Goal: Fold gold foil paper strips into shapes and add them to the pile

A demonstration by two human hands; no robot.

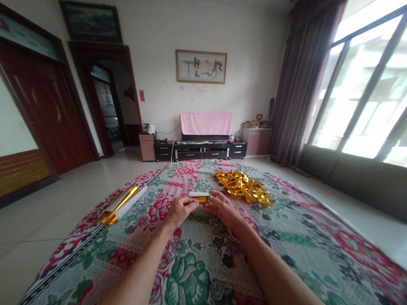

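Note:
A small piece of gold foil paper (pixel 201 199), with a white strip along its far edge, is held between both hands above the cloth. My left hand (pixel 182 211) pinches its left end between thumb and fingers. At the right end, my right hand (pixel 225 209) has its thumb and fingers on the paper, the other fingers loosely bent. Just beyond my right hand lies a heap of folded gold foil pieces (pixel 243 186). Off to the left rests a loosely curled stack of gold foil sheets (pixel 125 203), with white undersides showing.
A flowered cloth (pixel 187 279) covers the rounded surface under my hands. Across the tiled floor, a low black cabinet (pixel 202 153) stands by the wall, with a pink cloth (pixel 206 123) draped over something on it. A curtain (pixel 297 80) and windows are on the right.

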